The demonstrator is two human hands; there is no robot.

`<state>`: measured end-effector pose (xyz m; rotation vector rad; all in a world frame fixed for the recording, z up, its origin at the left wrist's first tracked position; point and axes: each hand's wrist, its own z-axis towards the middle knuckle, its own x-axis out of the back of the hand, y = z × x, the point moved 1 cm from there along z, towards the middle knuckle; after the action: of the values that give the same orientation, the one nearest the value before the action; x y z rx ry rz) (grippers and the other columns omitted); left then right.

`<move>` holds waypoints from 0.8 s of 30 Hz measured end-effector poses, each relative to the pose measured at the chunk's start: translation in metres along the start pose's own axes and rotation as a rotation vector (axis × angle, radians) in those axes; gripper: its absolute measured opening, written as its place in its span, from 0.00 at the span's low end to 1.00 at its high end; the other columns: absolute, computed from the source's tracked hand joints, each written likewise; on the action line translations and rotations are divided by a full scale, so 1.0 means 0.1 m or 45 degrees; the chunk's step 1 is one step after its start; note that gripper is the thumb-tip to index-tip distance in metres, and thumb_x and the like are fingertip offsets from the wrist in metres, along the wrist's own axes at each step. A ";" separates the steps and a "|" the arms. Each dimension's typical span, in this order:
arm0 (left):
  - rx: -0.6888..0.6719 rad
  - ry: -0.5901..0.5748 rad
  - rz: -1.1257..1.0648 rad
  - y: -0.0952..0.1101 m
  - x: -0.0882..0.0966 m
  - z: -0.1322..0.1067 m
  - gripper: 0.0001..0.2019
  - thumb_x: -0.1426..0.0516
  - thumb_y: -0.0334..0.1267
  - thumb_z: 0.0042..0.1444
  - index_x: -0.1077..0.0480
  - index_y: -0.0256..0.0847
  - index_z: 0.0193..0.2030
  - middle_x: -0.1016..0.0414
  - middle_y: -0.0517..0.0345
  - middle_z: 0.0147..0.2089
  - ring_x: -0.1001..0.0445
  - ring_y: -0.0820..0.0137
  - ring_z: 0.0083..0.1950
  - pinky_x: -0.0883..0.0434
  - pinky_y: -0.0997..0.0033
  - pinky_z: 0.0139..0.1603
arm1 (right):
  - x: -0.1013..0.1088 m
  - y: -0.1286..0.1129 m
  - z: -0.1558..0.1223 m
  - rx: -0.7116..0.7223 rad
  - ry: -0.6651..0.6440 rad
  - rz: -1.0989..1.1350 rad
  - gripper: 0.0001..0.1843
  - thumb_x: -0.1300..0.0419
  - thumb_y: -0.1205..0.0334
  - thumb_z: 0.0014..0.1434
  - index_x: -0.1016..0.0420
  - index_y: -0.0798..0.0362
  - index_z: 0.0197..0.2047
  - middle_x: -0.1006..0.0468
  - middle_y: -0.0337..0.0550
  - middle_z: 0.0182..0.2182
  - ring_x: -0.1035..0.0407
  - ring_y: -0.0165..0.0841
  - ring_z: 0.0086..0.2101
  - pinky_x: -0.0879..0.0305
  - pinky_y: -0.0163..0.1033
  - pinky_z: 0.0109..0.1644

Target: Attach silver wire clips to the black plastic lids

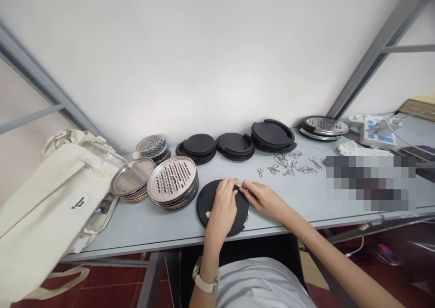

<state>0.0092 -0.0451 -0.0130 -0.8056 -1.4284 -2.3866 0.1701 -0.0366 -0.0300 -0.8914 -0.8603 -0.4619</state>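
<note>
On the grey desk [292, 210], a black disc [208, 200] was apparently steadied under the left hand [224, 201], whose grip was unclear. A metal piece [238, 185] was pinched by the right hand [261, 197].

Tabletop [159, 226]: pale blue-grey. Front edge, middle: black disc [205, 199], lying flat. Left of it: grater-disc stack [173, 181], plain metal disc stack [132, 176], small perforated stack [151, 146] behind. Along wall: three black stacks [235, 142]. Right of centre: loose wire clips [288, 164]. Far right: metal-topped stack [324, 127], power strip [377, 133], crumpled white tissue [365, 149].
</note>
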 end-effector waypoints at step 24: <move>0.003 0.024 -0.019 -0.02 0.00 0.02 0.14 0.53 0.23 0.61 0.34 0.41 0.48 0.32 0.52 0.46 0.32 0.64 0.52 0.32 0.59 0.54 | -0.01 0.00 0.01 0.041 0.079 -0.120 0.10 0.57 0.63 0.69 0.40 0.51 0.35 0.33 0.40 0.24 0.38 0.33 0.25 0.44 0.36 0.30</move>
<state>0.0090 -0.0423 -0.0133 -0.7726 -1.4344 -2.3966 0.1688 -0.0358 -0.0298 -0.8056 -0.8534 -0.5538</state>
